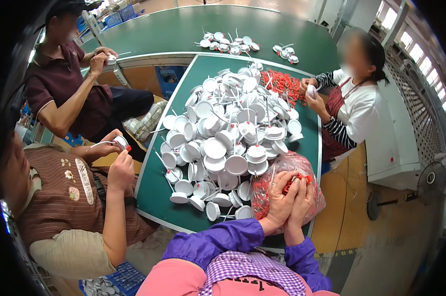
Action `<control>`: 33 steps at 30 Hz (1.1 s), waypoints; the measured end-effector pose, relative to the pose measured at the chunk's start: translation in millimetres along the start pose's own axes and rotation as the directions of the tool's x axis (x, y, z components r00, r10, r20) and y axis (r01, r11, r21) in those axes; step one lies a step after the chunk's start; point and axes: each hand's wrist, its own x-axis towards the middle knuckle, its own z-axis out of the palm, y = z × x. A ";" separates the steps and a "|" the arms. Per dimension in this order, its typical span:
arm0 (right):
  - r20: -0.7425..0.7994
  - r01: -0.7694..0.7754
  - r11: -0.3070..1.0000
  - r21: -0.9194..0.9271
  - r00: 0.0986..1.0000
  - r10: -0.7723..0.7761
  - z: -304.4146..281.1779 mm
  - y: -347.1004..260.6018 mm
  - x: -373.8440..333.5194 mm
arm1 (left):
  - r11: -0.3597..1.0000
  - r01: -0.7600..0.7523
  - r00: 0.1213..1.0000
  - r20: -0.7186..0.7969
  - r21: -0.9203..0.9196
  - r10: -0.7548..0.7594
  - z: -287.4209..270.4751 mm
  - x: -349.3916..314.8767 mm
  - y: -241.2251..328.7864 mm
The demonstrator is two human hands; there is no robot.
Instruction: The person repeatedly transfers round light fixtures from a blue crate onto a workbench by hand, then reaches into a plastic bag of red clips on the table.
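My left hand (pixel 281 196) and my right hand (pixel 302 201) are cupped together, palms facing, with fingers closed around several small red plastic parts (pixel 302 178). The red parts show at the fingertips; their exact kind is hard to make out. Directly under my hands lies a clear plastic bag (pixel 260 193) full of similar red pieces, near the table's front right corner. Just beyond and to the left rises a large heap of white round cap-like pieces (pixel 236 165), many with thin white stems, some with red bits attached.
The green table (pixel 154 197) has a pale raised edge. Loose red parts (pixel 284 88) lie at its far right. Co-workers sit left (pixel 60 197), far left (pixel 60 89) and right (pixel 356 108), each handling a white piece. More white pieces (pixel 228 44) lie on the green bench behind.
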 end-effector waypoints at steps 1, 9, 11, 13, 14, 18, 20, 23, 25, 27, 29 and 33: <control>-0.011 0.017 1.000 -0.010 1.000 -0.017 3.1 -1.5 0.8 | 1.000 -0.011 1.000 -0.006 0.014 0.011 -1.5 1.3 -0.1; 0.059 0.131 0.991 -0.008 0.990 -0.131 32.8 -18.0 15.6 | 0.998 -0.055 0.997 -0.050 -0.027 0.054 -15.8 34.3 23.5; 0.057 0.131 0.988 0.085 0.989 -0.136 52.3 -29.6 18.4 | 0.985 -0.068 0.996 -0.063 -0.157 0.059 -21.6 49.6 29.1; 0.074 0.101 0.980 0.172 0.991 -0.115 75.8 -45.4 22.1 | 0.982 -0.101 0.992 -0.088 -0.157 0.088 -32.3 70.4 35.2; 0.080 0.102 0.979 0.174 0.990 -0.117 89.8 -55.5 22.6 | 0.981 -0.128 0.987 -0.112 -0.148 0.112 -40.1 82.1 38.2; 0.103 0.193 0.974 0.116 0.973 -0.205 140.6 -82.7 49.2 | 0.956 -0.179 0.975 -0.171 -0.233 0.141 -55.3 139.5 50.4; 0.129 0.148 0.928 0.343 0.971 -0.203 192.5 -91.3 56.9 | 0.942 -0.250 0.949 -0.248 -0.223 0.193 -81.3 178.2 56.6; 0.181 0.216 0.908 0.359 0.938 -0.295 254.7 -106.4 78.5 | 0.936 -0.304 0.923 -0.298 -0.177 0.243 -109.7 234.4 61.9; 0.247 0.187 0.877 0.443 0.915 -0.320 303.7 -108.1 89.4 | 0.935 -0.290 0.924 -0.316 -0.207 0.216 -133.0 276.1 56.2; 0.280 0.186 0.897 0.401 0.908 -0.313 351.0 -106.0 103.9 | 0.932 -0.282 0.918 -0.347 -0.227 0.194 -154.9 316.2 50.0; 0.302 0.165 0.913 0.373 0.909 -0.287 396.4 -95.8 123.1 | 0.938 -0.282 0.901 -0.390 -0.200 0.188 -172.0 359.9 30.8; 0.360 0.149 0.972 0.179 0.910 -0.206 481.8 -72.2 146.8 | 0.903 -0.207 0.916 -0.399 -0.377 0.043 -214.3 436.2 -19.9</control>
